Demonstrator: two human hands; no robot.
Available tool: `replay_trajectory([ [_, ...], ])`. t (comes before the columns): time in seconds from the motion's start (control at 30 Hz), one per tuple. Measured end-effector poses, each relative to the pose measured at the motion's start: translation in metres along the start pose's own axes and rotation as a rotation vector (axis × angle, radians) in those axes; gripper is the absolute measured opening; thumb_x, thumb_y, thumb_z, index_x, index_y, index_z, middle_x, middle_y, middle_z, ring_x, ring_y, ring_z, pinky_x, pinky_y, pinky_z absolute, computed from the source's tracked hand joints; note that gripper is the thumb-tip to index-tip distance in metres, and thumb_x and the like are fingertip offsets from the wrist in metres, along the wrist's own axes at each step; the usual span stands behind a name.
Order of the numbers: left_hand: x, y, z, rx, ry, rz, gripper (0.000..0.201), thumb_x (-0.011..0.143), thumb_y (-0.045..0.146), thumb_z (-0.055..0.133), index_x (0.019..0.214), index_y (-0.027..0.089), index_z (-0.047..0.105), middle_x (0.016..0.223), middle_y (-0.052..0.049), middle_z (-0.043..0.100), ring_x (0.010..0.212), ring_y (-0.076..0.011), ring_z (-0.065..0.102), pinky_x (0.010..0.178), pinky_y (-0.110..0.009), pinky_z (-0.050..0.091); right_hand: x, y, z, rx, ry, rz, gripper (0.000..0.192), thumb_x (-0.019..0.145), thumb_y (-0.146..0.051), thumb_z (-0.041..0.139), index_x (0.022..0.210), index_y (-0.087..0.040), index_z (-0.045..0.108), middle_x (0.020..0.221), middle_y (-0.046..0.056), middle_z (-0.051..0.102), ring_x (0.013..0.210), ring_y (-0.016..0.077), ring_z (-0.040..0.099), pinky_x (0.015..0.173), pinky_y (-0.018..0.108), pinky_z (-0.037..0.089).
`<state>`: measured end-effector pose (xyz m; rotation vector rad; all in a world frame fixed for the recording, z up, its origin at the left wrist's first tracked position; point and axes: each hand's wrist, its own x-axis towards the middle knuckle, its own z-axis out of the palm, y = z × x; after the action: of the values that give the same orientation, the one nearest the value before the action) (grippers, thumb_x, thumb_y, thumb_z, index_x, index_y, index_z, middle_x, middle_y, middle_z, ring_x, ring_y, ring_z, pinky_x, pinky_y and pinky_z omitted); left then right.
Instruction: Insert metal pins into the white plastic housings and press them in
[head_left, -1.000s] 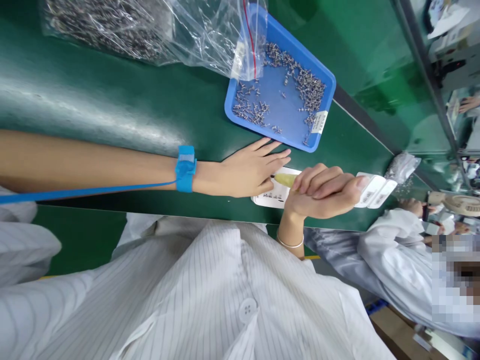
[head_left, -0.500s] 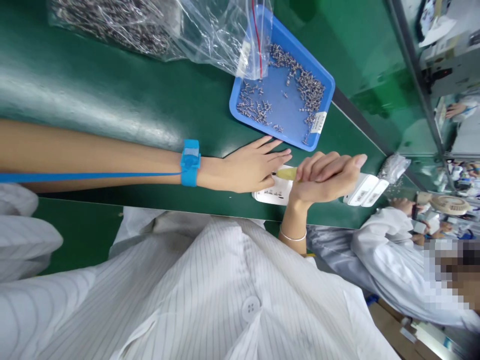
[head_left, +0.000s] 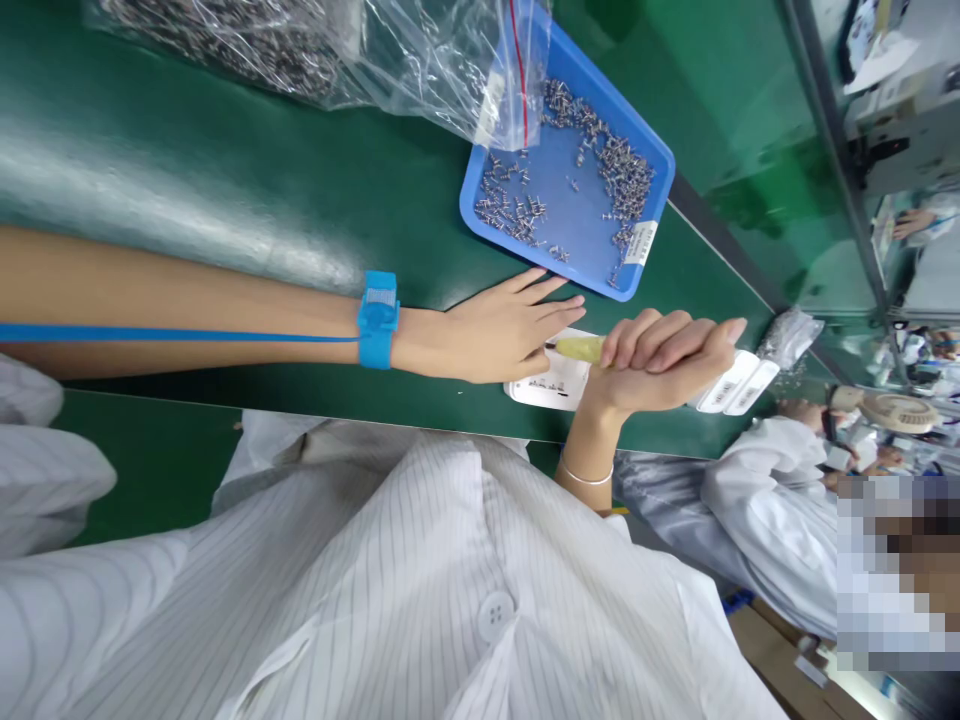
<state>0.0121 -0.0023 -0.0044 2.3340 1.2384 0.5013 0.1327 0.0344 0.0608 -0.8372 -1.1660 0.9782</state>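
Our left hand (head_left: 504,328) lies flat, fingers spread, pinning the white part (head_left: 553,381) to the green belt (head_left: 225,180). Our right hand (head_left: 660,360) is fisted around a yellowish tool (head_left: 576,348), tip touching the part, just below the blue screw tray (head_left: 564,200).

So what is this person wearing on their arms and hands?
Both hands are bare, with no gloves. The left hand has a bright blue strap round the wrist, with a small ribbed plate on it and a thin blue cord running back along the bare forearm. The right hand has a slim silver bangle at the wrist. The person wears a white pinstriped coat with a white button.
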Motion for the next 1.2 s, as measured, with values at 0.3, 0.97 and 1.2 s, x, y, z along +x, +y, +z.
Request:
replay_trajectory([
  [0.3,0.0,0.001,0.0,0.012,0.019,0.015,0.062,0.098,0.036,0.04,0.151,0.004,0.038,0.159,-0.012,0.037,0.152,-0.0339,0.021,0.125,-0.048,0.011,0.002,-0.008,0.003,-0.044,0.014,0.076,0.056,0.102,-0.031,0.028,0.047,-0.021,0.017,0.042,-0.007,0.014,0.027,0.0026,0.023,0.029,0.014,0.021],
  [0.97,-0.001,0.002,-0.002,0.037,0.003,0.004,0.061,0.098,0.037,0.041,0.151,0.006,0.038,0.16,-0.011,0.035,0.152,-0.0326,0.021,0.126,-0.047,0.011,-0.005,-0.007,0.007,-0.163,-0.09,-0.084,0.057,0.104,-0.035,0.027,0.049,-0.023,0.018,0.044,-0.008,0.014,0.027,0.0025,0.021,0.028,0.015,0.02],
  [1.2,-0.001,0.003,-0.005,0.013,-0.021,0.003,0.06,0.099,0.036,0.042,0.15,0.004,0.04,0.159,-0.013,0.036,0.152,-0.0334,0.021,0.125,-0.048,0.013,-0.012,-0.008,0.016,-0.273,-0.047,-0.182,0.053,0.102,-0.029,0.025,0.05,-0.025,0.019,0.042,-0.007,0.017,0.026,0.0051,0.019,0.026,0.018,0.019],
])
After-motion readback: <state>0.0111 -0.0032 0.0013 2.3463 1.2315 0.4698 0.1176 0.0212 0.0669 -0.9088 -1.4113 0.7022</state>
